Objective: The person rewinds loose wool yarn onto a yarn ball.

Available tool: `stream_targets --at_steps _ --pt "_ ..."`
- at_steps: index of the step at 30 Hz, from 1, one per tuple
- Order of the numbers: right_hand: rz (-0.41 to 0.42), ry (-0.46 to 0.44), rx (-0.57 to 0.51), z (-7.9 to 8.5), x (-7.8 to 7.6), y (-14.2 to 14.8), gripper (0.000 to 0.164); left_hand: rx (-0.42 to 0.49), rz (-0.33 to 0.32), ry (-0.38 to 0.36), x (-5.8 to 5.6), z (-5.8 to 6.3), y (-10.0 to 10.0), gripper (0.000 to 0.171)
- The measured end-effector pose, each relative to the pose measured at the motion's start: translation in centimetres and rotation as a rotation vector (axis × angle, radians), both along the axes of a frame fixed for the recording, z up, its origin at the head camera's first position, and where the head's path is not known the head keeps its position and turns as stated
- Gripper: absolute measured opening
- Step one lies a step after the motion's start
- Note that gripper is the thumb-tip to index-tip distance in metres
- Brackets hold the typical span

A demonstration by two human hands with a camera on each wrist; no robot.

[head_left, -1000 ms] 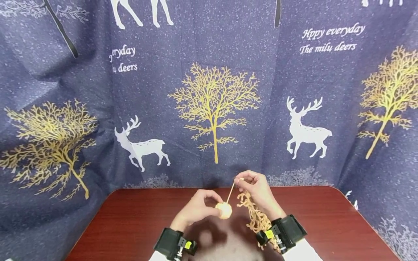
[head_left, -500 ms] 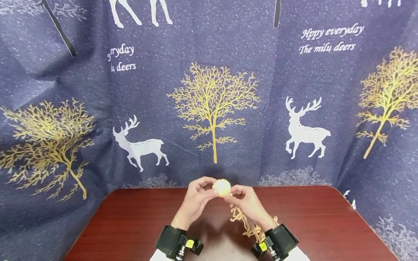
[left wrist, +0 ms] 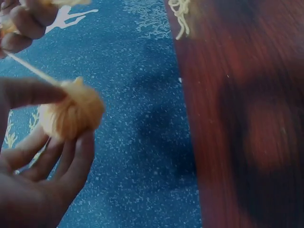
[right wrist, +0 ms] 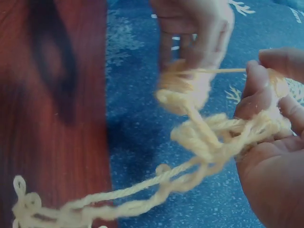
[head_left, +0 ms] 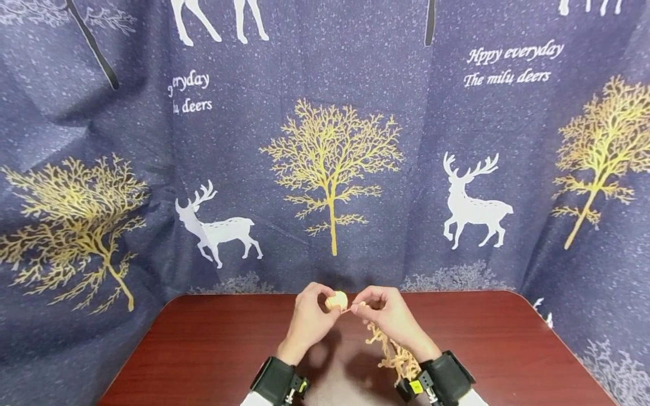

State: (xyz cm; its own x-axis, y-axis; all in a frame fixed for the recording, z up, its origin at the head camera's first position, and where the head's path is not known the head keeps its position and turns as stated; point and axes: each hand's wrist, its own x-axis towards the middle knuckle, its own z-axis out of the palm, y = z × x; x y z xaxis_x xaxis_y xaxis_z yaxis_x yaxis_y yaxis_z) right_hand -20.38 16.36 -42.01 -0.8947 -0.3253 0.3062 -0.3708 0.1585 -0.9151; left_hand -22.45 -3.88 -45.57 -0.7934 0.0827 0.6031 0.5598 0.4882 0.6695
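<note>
Count: 2 hands, 1 yarn ball [head_left: 337, 300], 1 taut strand [right wrist: 230, 71], 1 clump of loose yarn [head_left: 396, 355], 2 wrist straps (L strap [head_left: 274, 379], R strap [head_left: 449, 376]), 1 worktop [head_left: 213, 338], 1 printed cloth [head_left: 355, 73]. Ball: small, roundish, wound, yellow-orange in L wrist view w/ wraps visible on its side; very bright, nearly washed out in head view. Pos.: held up off worktop, approx. mid-frame in head view, near worktop's far edge. L hand [head_left: 308, 321]: grip clamped on ball, thumb & fingers on opp. sides. R hand [head_left: 390, 314]: thumb & finger together, pinching strand just beside ball; strand spans short gap betw. hands, straight. Loose yarn: pale tan, kinked, looped, tangled; hangs from R hand toward R strap; in R wrist view some lies across the fingers & palm. Can't tell if its lower end touches worktop. Worktop: reddish-brown, wood-grain, rounded far corners. Cloth behind: dark blue, print incl. 3 gold trees, 2 whole white deer, partial legs at top edge, white lettering. Obstr.: L fingers cover part of ball; R forearm & strap hide part of loose yarn in head view; R wrist view partly blurred, loose yarn crossing its lower half.
</note>
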Motion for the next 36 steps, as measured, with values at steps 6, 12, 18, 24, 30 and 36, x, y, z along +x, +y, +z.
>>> stream_targets --at_steps 6,12,18,24,30,36 --pt "-0.006 -0.007 -0.111 0.3 -0.9 0.6 0.013 -0.088 -0.229 -0.15 0.3 -0.1 -0.8 0.027" --pt "-0.012 -0.021 -0.145 -0.7 -2.1 0.6 0.016 0.117 -0.642 -0.37 0.7 1.0 -1.4 0.025" --pt "0.029 -0.05 -0.133 -2.4 -2.3 -0.5 0.014 0.509 -0.763 -0.383 0.9 2.2 -1.5 0.034" --pt "0.015 -0.026 -0.05 -2.4 -1.5 -1.1 0.013 0.615 -0.352 -0.381 0.4 2.3 -0.8 0.03" --pt "-0.031 0.039 0.057 -1.8 -0.6 -1.0 0.008 0.472 -0.098 -0.305 -0.4 1.3 0.0 0.024" --pt "-0.097 0.14 0.182 -1.3 -0.2 -0.5 0.006 0.136 -0.002 -0.154 -0.7 0.1 0.4 0.024"
